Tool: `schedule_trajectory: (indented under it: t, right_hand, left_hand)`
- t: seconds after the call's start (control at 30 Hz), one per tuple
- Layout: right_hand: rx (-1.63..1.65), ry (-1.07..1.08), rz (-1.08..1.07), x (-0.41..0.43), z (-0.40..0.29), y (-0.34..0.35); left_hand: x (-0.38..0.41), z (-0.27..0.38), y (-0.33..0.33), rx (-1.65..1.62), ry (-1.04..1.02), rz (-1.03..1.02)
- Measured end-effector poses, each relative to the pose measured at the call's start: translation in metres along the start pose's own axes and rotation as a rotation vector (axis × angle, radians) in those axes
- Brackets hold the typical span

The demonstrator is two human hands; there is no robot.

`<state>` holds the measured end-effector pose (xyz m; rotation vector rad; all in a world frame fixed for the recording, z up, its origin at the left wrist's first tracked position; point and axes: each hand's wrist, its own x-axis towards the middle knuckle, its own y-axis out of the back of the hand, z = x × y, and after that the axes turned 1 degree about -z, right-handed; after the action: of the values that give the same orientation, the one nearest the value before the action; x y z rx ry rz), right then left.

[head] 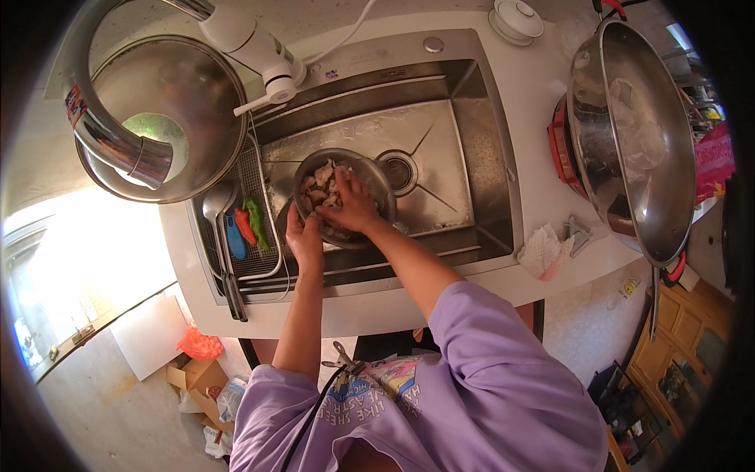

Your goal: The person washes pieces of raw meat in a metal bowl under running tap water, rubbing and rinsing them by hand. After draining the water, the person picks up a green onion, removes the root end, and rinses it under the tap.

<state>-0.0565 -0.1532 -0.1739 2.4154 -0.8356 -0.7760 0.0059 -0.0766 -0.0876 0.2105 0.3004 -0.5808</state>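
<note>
A round metal bowl point(386, 203) is held over the left part of the stainless steel sink point(442, 135). Inside it lie pieces of pale meat point(318, 183). My left hand point(305, 233) grips the bowl's near left rim, thumb on the edge. My right hand point(351, 203) reaches into the bowl, fingers spread over the meat; its fingertips are partly hidden among the pieces, so I cannot tell whether it pinches any. The round drain point(397, 172) shows just right of the bowl.
Left of the bowl, a wire basket point(271, 236) holds red and green peppers point(250, 224), a blue-handled tool point(235, 237) and long utensils point(219, 206). A faucet point(147, 159) arches over a pot lid point(218, 88). Rightward are crumpled paper point(541, 251), a lidded white cup point(518, 20) and a large wok point(598, 130).
</note>
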Motion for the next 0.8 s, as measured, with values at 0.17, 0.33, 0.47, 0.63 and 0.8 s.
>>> schedule_trajectory:
  t: [0.17,0.33,0.47,0.63,0.8]
  right_hand:
    - [0.042,-0.005,-0.001,0.003,0.002,-0.001]
    - [0.017,0.009,0.034,0.003,0.002,0.0]
    - [0.1,-0.008,0.019,0.007,0.009,-0.002]
    - [0.224,-0.002,0.02,0.01,0.015,-0.004]
    - [0.308,-0.005,0.026,0.014,0.025,-0.017]
  left_hand:
    - [0.003,0.001,-0.004,0.034,-0.027,0.002]
    - [0.004,0.003,-0.007,0.042,-0.041,-0.001]
    - [0.003,0.008,-0.014,0.165,-0.036,0.021]
    - [0.008,0.002,-0.018,0.249,-0.064,0.022]
    - [0.006,0.006,-0.026,0.414,-0.067,0.015]
